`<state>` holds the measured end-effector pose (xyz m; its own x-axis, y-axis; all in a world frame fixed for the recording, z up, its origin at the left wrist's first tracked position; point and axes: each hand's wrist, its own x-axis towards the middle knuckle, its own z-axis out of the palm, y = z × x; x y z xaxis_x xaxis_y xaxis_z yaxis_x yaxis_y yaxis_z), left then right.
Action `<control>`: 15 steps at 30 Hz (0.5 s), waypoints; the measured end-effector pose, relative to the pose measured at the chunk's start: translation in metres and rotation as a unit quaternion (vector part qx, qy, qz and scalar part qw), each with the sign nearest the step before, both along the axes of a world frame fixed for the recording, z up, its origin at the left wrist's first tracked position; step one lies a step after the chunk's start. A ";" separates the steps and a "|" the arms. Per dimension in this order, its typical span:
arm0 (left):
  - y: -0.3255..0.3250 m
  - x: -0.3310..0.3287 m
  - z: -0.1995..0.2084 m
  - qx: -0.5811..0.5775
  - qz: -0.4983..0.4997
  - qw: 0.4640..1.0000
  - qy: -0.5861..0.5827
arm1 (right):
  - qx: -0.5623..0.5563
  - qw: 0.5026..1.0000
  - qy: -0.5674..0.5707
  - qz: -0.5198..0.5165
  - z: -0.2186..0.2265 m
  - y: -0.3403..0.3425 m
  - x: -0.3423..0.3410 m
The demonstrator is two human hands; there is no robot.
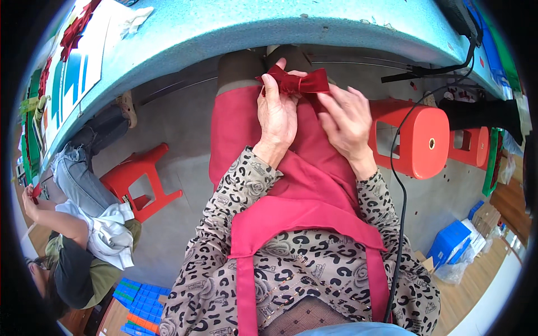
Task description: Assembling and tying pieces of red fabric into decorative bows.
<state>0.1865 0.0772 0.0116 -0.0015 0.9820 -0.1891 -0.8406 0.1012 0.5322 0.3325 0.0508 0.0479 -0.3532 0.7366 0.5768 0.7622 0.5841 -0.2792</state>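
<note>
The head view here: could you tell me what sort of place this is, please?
Probably a small craft workshop. Both hands, left hand and right hand, work a red ribbon bow under a blue worktable; red plastic stools stand around, and a seated co-worker works nearby.

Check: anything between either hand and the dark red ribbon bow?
Nothing visible. The left hand already pinches the dark red fabric ribbon bow at its middle; the right hand touches it from below, over the red apron.

One dark red bow (296, 82), two hands, three red stools, two blue crates and one black cable (401, 185).
</note>
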 end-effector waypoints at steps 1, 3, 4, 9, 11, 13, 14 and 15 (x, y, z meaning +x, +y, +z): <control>-0.002 0.000 -0.001 0.006 -0.008 1.000 0.025 | 0.031 0.998 0.045 0.016 0.001 -0.001 0.004; -0.002 0.003 -0.001 0.014 -0.021 0.998 0.049 | -0.013 0.993 0.117 -0.004 0.006 0.005 0.007; -0.001 0.005 0.000 0.023 -0.038 0.998 0.053 | -0.058 0.980 0.187 -0.019 0.009 0.011 0.011; 0.003 0.037 -0.001 0.061 -0.092 0.989 0.096 | -0.223 0.952 0.202 0.048 0.020 0.048 0.043; 0.006 0.050 -0.003 0.071 -0.102 0.986 0.112 | -0.253 0.947 0.185 0.064 0.023 0.060 0.055; 0.007 0.056 -0.006 0.080 -0.100 0.981 0.147 | -0.313 0.932 0.153 0.102 0.022 0.069 0.059; 0.007 0.058 -0.007 0.085 -0.098 0.978 0.165 | -0.313 0.932 0.154 0.100 0.020 0.072 0.060; 0.008 0.059 -0.008 0.084 -0.100 0.978 0.165 | -0.309 0.933 0.146 0.114 0.017 0.074 0.061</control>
<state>0.2453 0.0848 0.0036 0.1601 0.9860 -0.0462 -0.5927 0.1335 0.7943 0.3932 0.1253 0.0650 -0.4355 0.8853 0.1631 0.4765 0.3805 -0.7926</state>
